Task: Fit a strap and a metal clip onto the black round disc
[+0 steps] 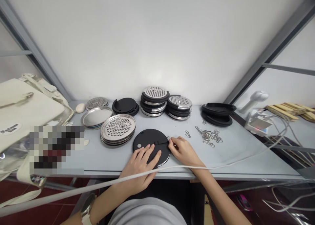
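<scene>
A round black disc (150, 135) with a small pale round spot lies on the table in front of me. My left hand (141, 161) rests on its near left part, fingers stretched out across the surface. A narrow black strap (161, 142) crosses the disc toward the right rim. There my right hand (180, 148) pinches a small metal clip (168, 138), mostly covered by the fingers, at the strap's end. Right of this hand lie a loose metal clip (187, 134) and a pile of similar metal clips (210, 135).
Perforated metal grater plates (118, 128) are stacked left of the disc. Behind stand stacks of graters in black holders (155, 101) (179, 107) and black round holders (126, 106) (218, 114). A white cable (123, 179) runs across the table's front edge. A cream bag (27, 110) is at left.
</scene>
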{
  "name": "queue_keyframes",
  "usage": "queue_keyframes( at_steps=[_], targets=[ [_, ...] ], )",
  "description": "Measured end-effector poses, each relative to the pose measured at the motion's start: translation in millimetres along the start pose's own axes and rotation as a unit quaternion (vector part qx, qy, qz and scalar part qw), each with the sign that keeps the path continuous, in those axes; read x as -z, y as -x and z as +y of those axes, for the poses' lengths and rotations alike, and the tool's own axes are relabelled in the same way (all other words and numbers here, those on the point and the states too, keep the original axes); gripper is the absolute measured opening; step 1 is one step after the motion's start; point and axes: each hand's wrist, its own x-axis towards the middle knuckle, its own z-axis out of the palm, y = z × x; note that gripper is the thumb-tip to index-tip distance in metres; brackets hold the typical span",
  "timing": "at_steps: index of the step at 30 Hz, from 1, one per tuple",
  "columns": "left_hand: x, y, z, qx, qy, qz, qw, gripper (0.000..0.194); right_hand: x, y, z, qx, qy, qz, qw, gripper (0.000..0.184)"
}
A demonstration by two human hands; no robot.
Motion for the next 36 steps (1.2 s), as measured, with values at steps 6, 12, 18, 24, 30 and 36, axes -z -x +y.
queue_keyframes(
  at_steps=[6,12,18,24,30,36],
  targets=[
    [0.1,0.1,-0.2,0.001,-0.001,-0.002,1.000,0.053,-0.7,0.0,0.9,-0.002,-0.011,-0.002,1.000,0.032],
    [-1.5,0.3,0.5,-0.003,-0.004,0.004,1.000,0.054,-4.4,-1.1,3.5,0.006,0.001,-0.011,1.000,0.031],
    [-3.1,0.1,1.2,0.000,-0.011,0.025,1.000,0.051,-2.7,-0.9,3.7,0.007,-0.003,-0.011,1.000,0.032],
    [-3.3,0.1,0.7,-0.003,-0.013,0.022,1.000,0.051,0.5,-0.4,0.4,0.000,-0.017,-0.005,1.000,0.032],
    [-3.2,-0.2,1.3,0.001,-0.009,0.017,1.000,0.051,-0.3,-0.7,0.9,0.002,-0.015,-0.006,1.000,0.031],
    [-3.6,0.0,1.3,-0.002,-0.010,0.016,1.000,0.052,-1.4,-0.4,1.8,0.004,-0.004,-0.010,1.000,0.032]
  ],
)
